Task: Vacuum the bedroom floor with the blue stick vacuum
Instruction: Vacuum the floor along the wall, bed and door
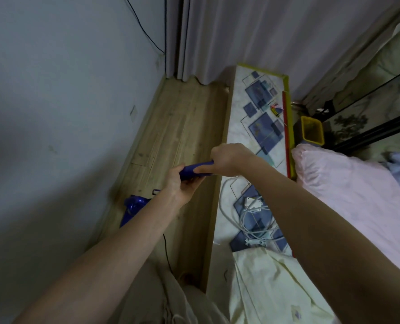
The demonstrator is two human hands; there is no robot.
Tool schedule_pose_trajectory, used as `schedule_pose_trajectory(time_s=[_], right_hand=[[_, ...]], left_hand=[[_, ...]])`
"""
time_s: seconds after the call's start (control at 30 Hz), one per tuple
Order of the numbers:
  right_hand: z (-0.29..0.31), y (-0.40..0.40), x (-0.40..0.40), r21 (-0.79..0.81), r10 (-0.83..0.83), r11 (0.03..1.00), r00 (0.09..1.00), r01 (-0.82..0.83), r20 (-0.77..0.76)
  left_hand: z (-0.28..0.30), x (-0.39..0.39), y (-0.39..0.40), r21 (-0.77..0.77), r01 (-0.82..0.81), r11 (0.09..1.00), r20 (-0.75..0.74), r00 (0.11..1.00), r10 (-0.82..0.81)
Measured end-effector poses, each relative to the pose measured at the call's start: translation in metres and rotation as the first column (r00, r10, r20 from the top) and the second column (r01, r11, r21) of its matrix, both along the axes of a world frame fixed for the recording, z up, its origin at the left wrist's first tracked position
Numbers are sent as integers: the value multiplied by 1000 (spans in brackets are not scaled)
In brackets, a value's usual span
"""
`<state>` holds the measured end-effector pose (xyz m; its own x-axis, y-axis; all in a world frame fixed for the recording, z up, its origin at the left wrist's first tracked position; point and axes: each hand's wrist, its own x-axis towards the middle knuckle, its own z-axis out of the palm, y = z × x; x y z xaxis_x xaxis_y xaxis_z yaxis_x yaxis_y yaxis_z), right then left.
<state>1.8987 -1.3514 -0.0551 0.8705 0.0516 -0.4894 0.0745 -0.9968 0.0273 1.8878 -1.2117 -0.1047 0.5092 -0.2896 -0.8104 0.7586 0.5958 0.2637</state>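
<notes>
Fingers of both hands grasp the blue vacuum handle (195,170), its long axis running left-right.

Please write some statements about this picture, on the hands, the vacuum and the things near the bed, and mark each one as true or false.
1. Both the left hand and the right hand grip the blue vacuum handle. True.
2. The curtain hangs at the far end of the wooden floor. True.
3. The white cable lies on the wooden floor. False: it lies on the patterned ledge beside the bed.
4. The yellow bin stands left of the vacuum. False: it stands far to the right, past the ledge.
5. A pink pillow lies right of the ledge. True.
</notes>
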Motion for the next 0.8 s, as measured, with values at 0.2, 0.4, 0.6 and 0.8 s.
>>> schedule_pose_trajectory(time_s=[0.2, 0.4, 0.6, 0.8], right_hand=[[-13, 16, 2, 32, -1, 999, 1000, 1, 3], [-28, 32, 11, 66, -15, 998, 1000, 15, 0], [-28, 34, 14, 52, -30, 998, 999, 30, 15], [-31, 28, 0, 79, -102, 992, 995, 103, -12]], left_hand=[[-8, 5, 15, 58, 0, 998, 3, 1000, 0], [-18, 16, 32, 99, 4, 995, 16, 1000, -5], [-17, 20, 32, 95, 5, 995, 22, 1000, -7], [-22, 13, 28, 90, 41, 995, 16, 999, -42]])
